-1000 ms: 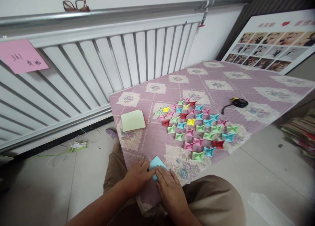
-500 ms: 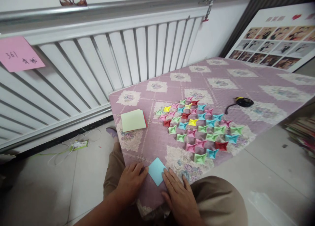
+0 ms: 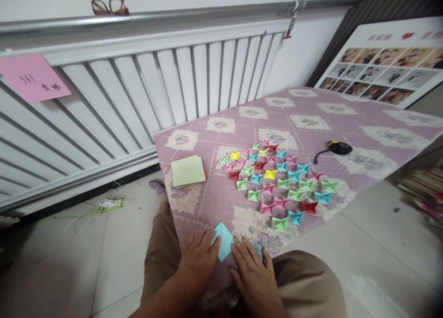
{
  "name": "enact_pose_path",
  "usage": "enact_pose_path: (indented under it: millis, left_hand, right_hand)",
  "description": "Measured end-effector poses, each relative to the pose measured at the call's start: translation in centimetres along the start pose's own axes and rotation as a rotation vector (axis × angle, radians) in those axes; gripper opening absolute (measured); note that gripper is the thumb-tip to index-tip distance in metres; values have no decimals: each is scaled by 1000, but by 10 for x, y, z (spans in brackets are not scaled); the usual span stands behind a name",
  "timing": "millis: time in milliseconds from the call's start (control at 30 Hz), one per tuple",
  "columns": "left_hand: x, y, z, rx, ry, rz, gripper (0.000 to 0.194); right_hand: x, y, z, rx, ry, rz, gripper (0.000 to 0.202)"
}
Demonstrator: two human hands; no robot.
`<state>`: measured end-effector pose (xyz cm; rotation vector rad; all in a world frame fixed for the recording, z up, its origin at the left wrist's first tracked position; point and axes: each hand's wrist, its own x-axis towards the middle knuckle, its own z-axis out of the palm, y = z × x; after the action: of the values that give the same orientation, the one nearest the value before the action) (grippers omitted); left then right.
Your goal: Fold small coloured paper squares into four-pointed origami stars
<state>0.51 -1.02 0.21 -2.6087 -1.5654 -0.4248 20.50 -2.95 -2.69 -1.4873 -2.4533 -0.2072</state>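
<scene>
A light blue square of origami paper [image 3: 226, 243] lies turned like a diamond at the table's near corner, with a crease line running down from its top point. My left hand [image 3: 202, 253] covers the paper's left side, its fingers bent and thumb over the folded edge; the left corner is hidden beneath them. Flat on the cloth, my right hand [image 3: 254, 267] rests its fingertips against the right corner, thumb spread. Beyond the hands stand rows of small folded paper pieces [image 3: 270, 174] in pink, green, blue, red and yellow.
A stack of paper squares [image 3: 188, 171], pale green on top, lies at the table's left. A black tape measure [image 3: 339, 147] sits farther right on the flowered cloth [image 3: 242, 129]. A white radiator [image 3: 194, 78] borders the far side; a photo board [image 3: 384, 64] leans at the back right.
My left hand has moved right, from beside the blue paper onto its left side, and a crease line now shows. My right hand stays by the right corner. The view has shifted slightly.
</scene>
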Motion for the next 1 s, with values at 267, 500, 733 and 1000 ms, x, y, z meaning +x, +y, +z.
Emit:
enact_pose_path:
  millis: [267, 500, 733, 1000]
  left_hand:
    - [-19, 13, 26, -97, -89, -11, 52]
    - [-18, 12, 19, -142, -90, -38, 52]
    - [-16, 11, 15, -163, -81, -42, 53]
    - [-14, 9, 6, -158, -148, -28, 49]
  right_hand:
    - [13, 9, -6, 176, 34, 67, 27]
    - [63, 13, -4, 319, 19, 215, 30]
    - [74, -2, 3, 371, -13, 335, 14]
    - [78, -3, 10, 414, 13, 444, 3]
